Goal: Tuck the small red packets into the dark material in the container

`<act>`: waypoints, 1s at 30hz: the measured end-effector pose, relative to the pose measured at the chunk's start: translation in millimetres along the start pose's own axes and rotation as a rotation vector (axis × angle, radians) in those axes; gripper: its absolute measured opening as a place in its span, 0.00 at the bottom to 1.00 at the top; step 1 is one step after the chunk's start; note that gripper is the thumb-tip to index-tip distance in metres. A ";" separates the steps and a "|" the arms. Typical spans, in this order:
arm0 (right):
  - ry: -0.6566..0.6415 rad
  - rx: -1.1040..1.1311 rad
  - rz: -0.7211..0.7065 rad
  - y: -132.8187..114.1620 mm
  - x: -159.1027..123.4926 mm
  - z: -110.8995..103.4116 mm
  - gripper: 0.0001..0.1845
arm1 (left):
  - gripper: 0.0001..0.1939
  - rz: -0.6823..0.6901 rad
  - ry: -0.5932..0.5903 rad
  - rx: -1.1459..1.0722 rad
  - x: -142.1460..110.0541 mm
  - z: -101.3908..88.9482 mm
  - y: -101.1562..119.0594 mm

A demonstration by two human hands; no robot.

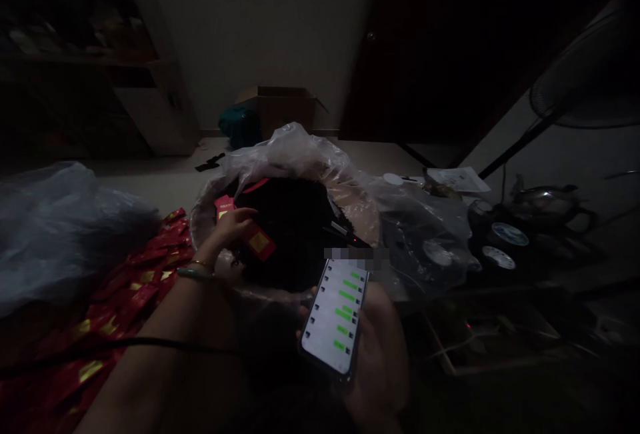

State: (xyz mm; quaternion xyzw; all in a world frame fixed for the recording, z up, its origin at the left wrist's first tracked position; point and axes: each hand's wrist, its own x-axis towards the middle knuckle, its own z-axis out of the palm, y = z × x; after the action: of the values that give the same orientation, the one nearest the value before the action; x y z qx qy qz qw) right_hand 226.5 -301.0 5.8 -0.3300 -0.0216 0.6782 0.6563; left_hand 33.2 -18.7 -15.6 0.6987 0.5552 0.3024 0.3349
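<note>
My left hand, with a bangle on its wrist, is closed over a red packet that has a gold patch. Another red piece shows at the far side of the fingers; whether it belongs to the same packet I cannot tell. Below the hand lies a dark heap in a round basket lined with clear plastic. A phone with a lit chat screen rests in my right hand, fingers wrapped round its edges. Just beyond the phone is a slim dark object with a red light.
Many red packets lie at the left beside a large plastic bag. A black cord crosses my left forearm. At the right are a metal teapot, patterned lids and a fan. A cardboard box stands by the wall.
</note>
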 end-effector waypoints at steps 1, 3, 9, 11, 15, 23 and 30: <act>-0.012 0.001 0.004 -0.1 -0.2 -0.5 0.25 | 0.17 0.005 0.008 0.064 0.0 -0.1 0.4; -0.045 0.005 -0.010 -0.2 -1.0 -0.5 0.23 | 0.14 0.002 0.053 0.174 0.0 0.8 1.2; -0.093 0.003 0.033 0.0 -4.4 -4.4 0.34 | 0.14 -0.029 0.145 0.240 -0.5 4.6 1.2; -0.116 -0.028 0.068 -0.7 -5.9 -8.5 0.37 | 0.16 -0.046 0.174 0.246 -1.3 3.8 1.0; -0.161 -0.155 0.084 -3.1 -8.1 -14.7 0.44 | 0.19 -0.083 0.206 0.286 -2.1 2.9 2.1; -0.149 -0.300 0.072 2.7 -4.7 -20.3 0.48 | 0.18 -0.092 0.149 0.350 -1.0 6.1 2.4; -0.127 -0.312 0.054 6.6 -3.3 -23.1 0.53 | 0.19 -0.076 0.103 0.389 -1.8 5.4 2.5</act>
State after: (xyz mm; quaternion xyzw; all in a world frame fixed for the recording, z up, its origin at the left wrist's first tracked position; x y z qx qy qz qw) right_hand 231.5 -314.2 -14.0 -0.3848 -0.1591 0.7036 0.5758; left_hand 38.6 -21.6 -16.9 0.7122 0.6457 0.2120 0.1759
